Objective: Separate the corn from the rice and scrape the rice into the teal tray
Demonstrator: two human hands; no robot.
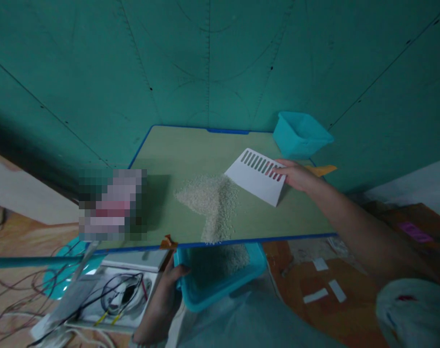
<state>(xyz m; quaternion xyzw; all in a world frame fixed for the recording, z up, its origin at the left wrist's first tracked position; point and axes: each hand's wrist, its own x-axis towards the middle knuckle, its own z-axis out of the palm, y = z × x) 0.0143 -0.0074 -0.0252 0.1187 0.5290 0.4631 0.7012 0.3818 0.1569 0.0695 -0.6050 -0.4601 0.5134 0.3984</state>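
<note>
My right hand (295, 175) grips a white plastic scraper (254, 182) with a row of slots, its fingers through or over the slotted end. The scraper's left corner touches a heap of white rice-like grains (205, 194) on the pale green tabletop (183, 150). A strip of grains runs from the heap to the table's front edge. Just below that edge, my left hand (174, 278) holds a turquoise plastic bin (205, 299) by its left rim, thumb inside. Grains lie in the bin's far right part.
Another turquoise bin (303, 137) stands at the table's back right corner, near an orange strip (321, 170). A blurred-out object (113, 205) is at the left edge. Below left are a white box of cables (121, 297) and wires on the floor. A green wall (205, 63) rises behind.
</note>
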